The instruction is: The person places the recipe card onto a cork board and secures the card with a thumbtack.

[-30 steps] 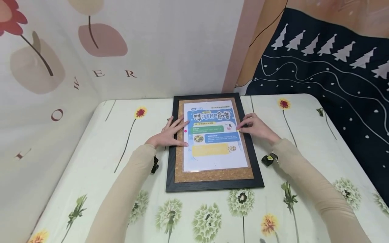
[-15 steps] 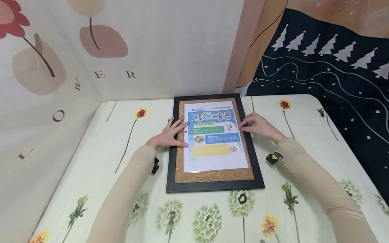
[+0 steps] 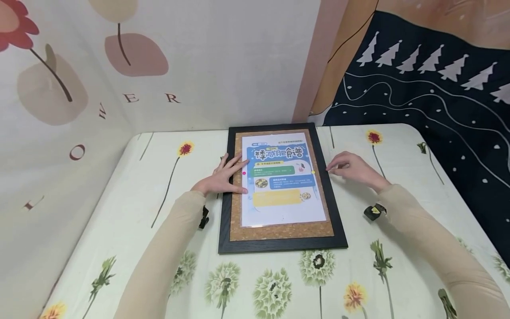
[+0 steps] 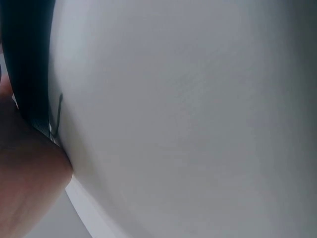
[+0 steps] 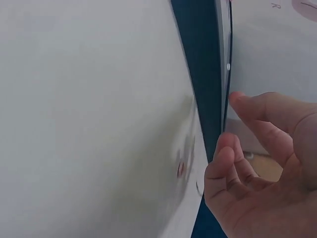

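Observation:
A printed poster (image 3: 283, 212) lies on the cork board (image 3: 279, 232) inside a black frame (image 3: 284, 244), in the head view. My left hand (image 3: 222, 177) rests with spread fingers across the frame's left side and the poster's left edge. Near its fingers a small pink pin (image 3: 244, 173) sits at that edge. On the opposite edge is a small yellow pin (image 3: 313, 172). My right hand (image 3: 352, 167) is just right of the frame, apart from the pin. In the right wrist view, the fingers of this right hand (image 5: 267, 163) are loosely bent, with nothing between thumb and fingertips.
The board lies on a table with a flower-printed cloth (image 3: 179, 248), close to its back edge. A pale printed curtain (image 3: 223, 71) hangs behind, and a dark tree-patterned cloth (image 3: 422, 97) hangs at the right.
My right hand has let go of the yellow pin and drawn away to the right, off the frame. The pin stays at the poster's edge. My left hand has stayed in place.

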A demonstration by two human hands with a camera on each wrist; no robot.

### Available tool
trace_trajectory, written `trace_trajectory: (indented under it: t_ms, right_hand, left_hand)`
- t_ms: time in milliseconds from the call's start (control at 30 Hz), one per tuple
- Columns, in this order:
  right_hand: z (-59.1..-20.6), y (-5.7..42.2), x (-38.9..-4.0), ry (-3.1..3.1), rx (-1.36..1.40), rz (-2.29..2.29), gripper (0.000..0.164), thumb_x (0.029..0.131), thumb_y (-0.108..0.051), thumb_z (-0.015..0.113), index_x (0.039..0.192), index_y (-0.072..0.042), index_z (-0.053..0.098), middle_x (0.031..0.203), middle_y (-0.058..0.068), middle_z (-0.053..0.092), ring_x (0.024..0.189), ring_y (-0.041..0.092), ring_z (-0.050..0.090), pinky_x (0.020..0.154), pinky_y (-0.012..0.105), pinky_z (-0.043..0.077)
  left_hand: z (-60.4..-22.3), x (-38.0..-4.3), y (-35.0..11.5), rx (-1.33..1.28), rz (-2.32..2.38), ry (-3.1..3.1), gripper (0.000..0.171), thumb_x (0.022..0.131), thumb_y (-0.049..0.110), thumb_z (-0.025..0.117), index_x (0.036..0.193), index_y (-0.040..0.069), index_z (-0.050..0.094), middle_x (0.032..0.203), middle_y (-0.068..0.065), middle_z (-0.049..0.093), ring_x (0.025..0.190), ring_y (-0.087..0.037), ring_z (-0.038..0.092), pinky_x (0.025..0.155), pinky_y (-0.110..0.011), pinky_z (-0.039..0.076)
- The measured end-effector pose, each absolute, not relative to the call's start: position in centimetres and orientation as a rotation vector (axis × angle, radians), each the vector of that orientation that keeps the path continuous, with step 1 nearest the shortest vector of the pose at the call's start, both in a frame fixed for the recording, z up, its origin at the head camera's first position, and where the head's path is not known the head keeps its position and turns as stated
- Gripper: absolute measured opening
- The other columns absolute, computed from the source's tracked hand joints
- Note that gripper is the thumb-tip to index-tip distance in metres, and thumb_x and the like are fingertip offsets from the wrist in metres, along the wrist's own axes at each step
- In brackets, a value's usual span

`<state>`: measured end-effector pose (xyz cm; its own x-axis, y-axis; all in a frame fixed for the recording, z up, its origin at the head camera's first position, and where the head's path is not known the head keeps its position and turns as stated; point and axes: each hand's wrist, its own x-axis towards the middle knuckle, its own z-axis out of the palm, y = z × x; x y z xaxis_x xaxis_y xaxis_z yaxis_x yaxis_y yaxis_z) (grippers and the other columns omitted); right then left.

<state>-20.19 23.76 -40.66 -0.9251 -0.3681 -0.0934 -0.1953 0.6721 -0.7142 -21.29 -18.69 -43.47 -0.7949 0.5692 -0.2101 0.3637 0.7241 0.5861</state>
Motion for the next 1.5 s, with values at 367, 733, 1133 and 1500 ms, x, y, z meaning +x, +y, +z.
trace_trajectory:
  t_ms: [367, 733, 1133, 1500]
  right_hand:
    - [-41.1, 26.4, -19.7, 2.696, -0.413, -1.09, 0.017, 0.092, -0.004, 0.061, 0.104, 0.002, 0.072, 0.111, 0.019, 0.059, 0.102, 0.032, 0.055, 0.08, 0.036, 0.047]
    - [-41.9, 27.8, -19.8, 2.668, -0.331, -1.103, 0.02, 0.094, -0.007, 0.063, 0.109, 0.005, 0.068, 0.114, 0.023, 0.063, 0.112, 0.036, 0.052, 0.095, 0.052, 0.04]
    - [-42.5, 28.1, -20.3, 2.648, -0.328, -1.101, 0.015, 0.092, -0.004, 0.063, 0.103, 0.004, 0.07, 0.111, 0.022, 0.064, 0.112, 0.035, 0.051, 0.096, 0.048, 0.035]
    - [-42.7, 27.8, -20.5, 2.686, -0.309, -1.083, 0.013, 0.093, -0.005, 0.062, 0.102, 0.003, 0.068, 0.109, 0.021, 0.064, 0.104, 0.033, 0.053, 0.089, 0.045, 0.041]
  left_hand:
    - [-43.5, -21.2, -18.6, 0.719, 0.768, 2.545, 0.099, 0.081, 0.045, 0.076, 0.157, 0.023, 0.016, 0.162, -0.002, -0.007, 0.14, -0.031, -0.027, 0.106, -0.067, -0.001]
    - [-43.3, -21.2, -18.5, 0.713, 0.776, 2.542, 0.099, 0.081, 0.044, 0.076, 0.157, 0.021, 0.017, 0.162, -0.002, -0.007, 0.14, -0.03, -0.028, 0.107, -0.066, -0.001]
    - [-43.2, -21.2, -18.6, 0.72, 0.768, 2.548, 0.099, 0.081, 0.044, 0.076, 0.157, 0.02, 0.017, 0.162, -0.003, -0.007, 0.14, -0.031, -0.027, 0.107, -0.067, -0.001]
    - [-43.1, -21.1, -18.6, 0.724, 0.755, 2.556, 0.099, 0.081, 0.044, 0.076, 0.157, 0.02, 0.017, 0.162, -0.002, -0.008, 0.14, -0.031, -0.027, 0.107, -0.066, -0.001]
